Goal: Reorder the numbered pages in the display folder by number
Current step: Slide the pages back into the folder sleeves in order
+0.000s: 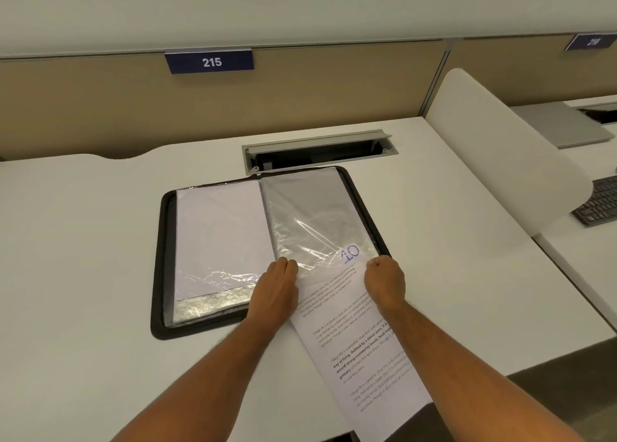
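Step in hand, by my read: sheet marked "10" (354,324) at mouth of a clear sleeve (320,221) on right half of open display folder (160,258). Only its far end, w/ the handwritten number, lies under the plastic; rest hangs toward near side, off near edge of desk (83,241). Whether sheet is going in or coming out, cannot tell from one frame.

Folder lies flat, mid-desk, just near of cable tray (317,151). Left half shows a sleeved page (217,224), blank side up, no number visible.

Left hand (278,291): fingers together, fairly straight, pressing at sleeve's near-left corner, over sheet's left edge. Looks like it pins or spreads the plastic; not a curled grip as far as visible.

Right hand (384,281): fingers curled tight, pinching sheet's right edge at sleeve's near-right corner, close to the "10". Whether plastic is in the pinch too, cannot tell.

Next move calls for (judgement): keep sleeve mouth held w/ left, move sheet straight along sleeve axis w/ right. Sheet sits skewed, so square it first or corner may snag and plastic crumple.

Other page nos. not visible; progress unclear.
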Available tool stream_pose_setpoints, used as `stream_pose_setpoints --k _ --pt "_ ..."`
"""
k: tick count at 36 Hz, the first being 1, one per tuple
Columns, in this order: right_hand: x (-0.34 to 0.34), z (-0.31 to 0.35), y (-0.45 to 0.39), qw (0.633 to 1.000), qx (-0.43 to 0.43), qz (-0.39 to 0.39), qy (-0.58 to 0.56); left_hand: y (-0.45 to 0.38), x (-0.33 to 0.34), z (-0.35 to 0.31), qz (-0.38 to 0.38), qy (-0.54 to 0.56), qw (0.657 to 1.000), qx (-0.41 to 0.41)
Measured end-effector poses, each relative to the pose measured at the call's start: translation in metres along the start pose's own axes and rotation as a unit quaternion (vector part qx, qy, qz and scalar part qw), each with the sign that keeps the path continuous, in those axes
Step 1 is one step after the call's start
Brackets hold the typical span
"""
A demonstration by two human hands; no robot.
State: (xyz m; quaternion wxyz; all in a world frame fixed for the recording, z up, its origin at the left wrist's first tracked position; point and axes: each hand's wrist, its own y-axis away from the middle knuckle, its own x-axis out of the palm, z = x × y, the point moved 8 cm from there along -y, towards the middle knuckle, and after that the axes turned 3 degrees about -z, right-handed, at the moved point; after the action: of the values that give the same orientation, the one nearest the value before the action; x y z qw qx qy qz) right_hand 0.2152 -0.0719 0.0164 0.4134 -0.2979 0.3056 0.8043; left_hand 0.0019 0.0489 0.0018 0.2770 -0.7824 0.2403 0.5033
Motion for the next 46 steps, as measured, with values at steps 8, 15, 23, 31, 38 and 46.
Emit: stream_pose_setpoints --k 8,15,23,31,38,46 --pt "-0.005 0.003 0.006 0.999 -0.025 -0.041 0.004 0.010 -0.002 0.003 -0.008 0.015 1.000 -0.026" --pt "-0.021 0.008 0.015 0.992 -0.069 -0.095 -0.037 0.012 -0.005 0.002 -0.024 0.027 0.999 -0.032" --pt "-0.020 0.004 0.024 0.991 -0.054 -0.116 -0.041 0.014 -0.004 0.001 -0.035 0.030 0.998 -0.030" --pt "-0.018 0.016 0.035 0.946 -0.253 -0.174 0.107 0.010 0.002 0.003 -0.033 0.015 0.998 -0.043" --pt "0.049 0.049 0.087 0.812 -0.553 -0.003 0.184 0.007 0.003 0.003 -0.021 0.021 0.998 -0.057" --pt "0.092 0.031 0.085 0.764 -0.534 0.145 0.332 0.009 -0.003 0.009 -0.029 0.008 0.998 -0.063"
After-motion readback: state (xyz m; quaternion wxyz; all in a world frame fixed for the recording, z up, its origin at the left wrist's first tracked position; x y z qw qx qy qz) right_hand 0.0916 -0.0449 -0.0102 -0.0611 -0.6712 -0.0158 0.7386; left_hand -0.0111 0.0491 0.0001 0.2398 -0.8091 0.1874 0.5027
